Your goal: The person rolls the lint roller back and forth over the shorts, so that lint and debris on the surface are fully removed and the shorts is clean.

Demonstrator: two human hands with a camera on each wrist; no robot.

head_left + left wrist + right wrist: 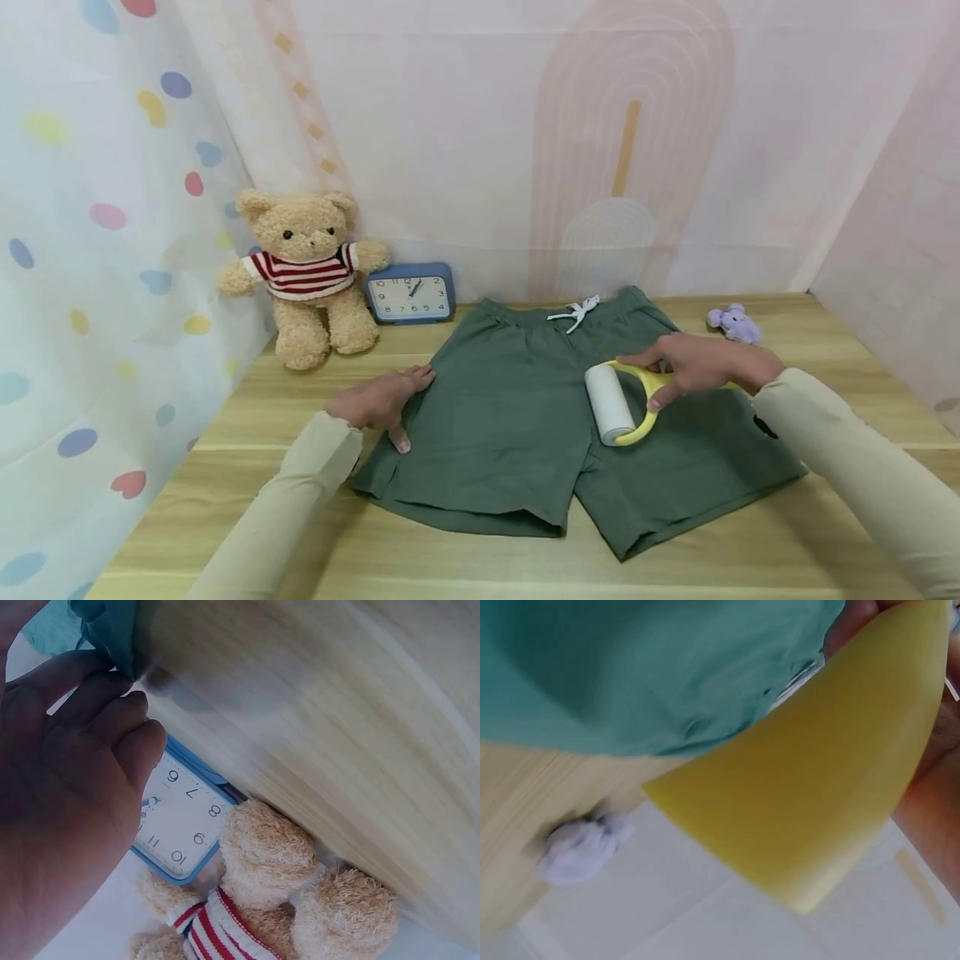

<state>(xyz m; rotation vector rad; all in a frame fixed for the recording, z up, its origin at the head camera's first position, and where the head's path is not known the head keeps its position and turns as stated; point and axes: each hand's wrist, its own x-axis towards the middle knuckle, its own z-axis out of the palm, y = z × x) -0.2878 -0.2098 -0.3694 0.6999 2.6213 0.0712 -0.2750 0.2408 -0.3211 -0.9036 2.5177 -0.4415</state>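
Observation:
Dark green drawstring shorts (pixel 495 408) lie spread on the wooden table, waistband away from me, a white drawstring bow (pixel 581 312) at its middle. My right hand (pixel 701 367) grips the yellow handle of a lint roller (pixel 609 404); its white roll rests on the shorts near where the legs meet. In the right wrist view the yellow handle (pixel 817 757) hides most of that hand. My left hand (pixel 382 404) rests on the shorts' left side edge, thumb and fingers spread apart. The left wrist view shows its fingers (pixel 120 712) bent beside the green cloth (pixel 109 630).
A teddy bear (pixel 303 279) in a striped sweater sits at the back left, beside a blue clock (pixel 410 293). A small purple plush toy (pixel 735 322) lies at the back right, beyond my right hand. Printed curtains (pixel 450 150) hang behind the table (pixel 247 450).

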